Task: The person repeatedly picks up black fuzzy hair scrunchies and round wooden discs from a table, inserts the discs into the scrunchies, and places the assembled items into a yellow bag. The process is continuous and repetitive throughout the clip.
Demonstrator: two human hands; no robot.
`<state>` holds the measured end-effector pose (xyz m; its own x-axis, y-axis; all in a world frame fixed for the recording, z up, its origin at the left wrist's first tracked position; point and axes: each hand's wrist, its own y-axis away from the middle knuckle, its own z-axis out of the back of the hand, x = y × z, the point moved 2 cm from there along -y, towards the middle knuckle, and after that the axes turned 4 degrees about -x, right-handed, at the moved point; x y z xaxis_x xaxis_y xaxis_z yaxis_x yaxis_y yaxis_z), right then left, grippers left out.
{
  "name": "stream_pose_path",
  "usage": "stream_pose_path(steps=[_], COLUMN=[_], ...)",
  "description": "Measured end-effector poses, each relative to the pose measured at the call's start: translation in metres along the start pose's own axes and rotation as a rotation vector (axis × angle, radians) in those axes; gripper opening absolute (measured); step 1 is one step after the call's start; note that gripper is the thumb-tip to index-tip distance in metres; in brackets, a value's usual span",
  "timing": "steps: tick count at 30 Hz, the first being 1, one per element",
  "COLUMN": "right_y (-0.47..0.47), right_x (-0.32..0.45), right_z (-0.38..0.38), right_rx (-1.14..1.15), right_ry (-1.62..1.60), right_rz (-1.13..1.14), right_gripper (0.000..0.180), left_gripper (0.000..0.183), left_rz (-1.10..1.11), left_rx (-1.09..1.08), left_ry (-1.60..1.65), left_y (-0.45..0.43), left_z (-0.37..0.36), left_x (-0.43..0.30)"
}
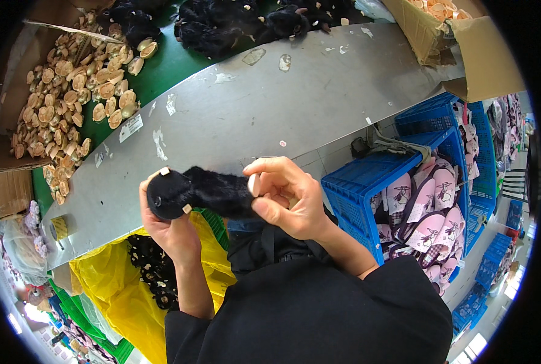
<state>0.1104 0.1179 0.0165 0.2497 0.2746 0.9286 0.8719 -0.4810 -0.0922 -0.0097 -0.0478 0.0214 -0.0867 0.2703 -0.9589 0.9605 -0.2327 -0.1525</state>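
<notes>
A black furry item, possibly a plush slipper point(220, 186), spans the space between my hands above the metal table's near edge. My left hand point(172, 232) grips its rounded, smoother end, where small pale pieces show at the rim. At the other end, my right hand point(293, 195) pinches a small pale oval piece point(254, 184) between thumb and fingers, against or close to the black fur. The curled fingers hide part of that end.
Beyond the metal table point(261, 100), black furry items point(220, 27) lie on a green surface. Pale and gold shell-like pieces point(79, 86) spill from a cardboard box at left. A yellow bag point(115, 291) holds more black items below. Blue crates point(357, 186) with pink slippers point(427, 232) stand at right.
</notes>
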Motion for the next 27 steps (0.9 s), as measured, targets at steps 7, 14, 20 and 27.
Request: stream_pose_path(steps=[7, 14, 20, 27], right_y=[0.006, -0.012, -0.021, -0.013], right_x=[-0.002, -0.009, 0.006, -0.003], right_z=[0.029, 0.017, -0.003, -0.007], right_rx=[-0.093, 0.148, 0.255, 0.281], right_ry=[0.220, 0.157, 0.351, 0.200], right_rz=[0.107, 0.062, 0.165, 0.063], right_gripper=[0.021, 0.058, 0.075, 0.081], left_gripper=[0.031, 0.054, 0.063, 0.055], left_rz=[-0.149, 0.054, 0.241, 0.362], left_rx=[-0.324, -0.190, 0.099, -0.018], left_ry=[-0.001, 0.155, 0.275, 0.389], left_y=[-0.040, -0.013, 0.001, 0.005], left_z=[0.047, 0.039, 0.014, 0.011], left_x=[-0.010, 0.002, 0.008, 0.007])
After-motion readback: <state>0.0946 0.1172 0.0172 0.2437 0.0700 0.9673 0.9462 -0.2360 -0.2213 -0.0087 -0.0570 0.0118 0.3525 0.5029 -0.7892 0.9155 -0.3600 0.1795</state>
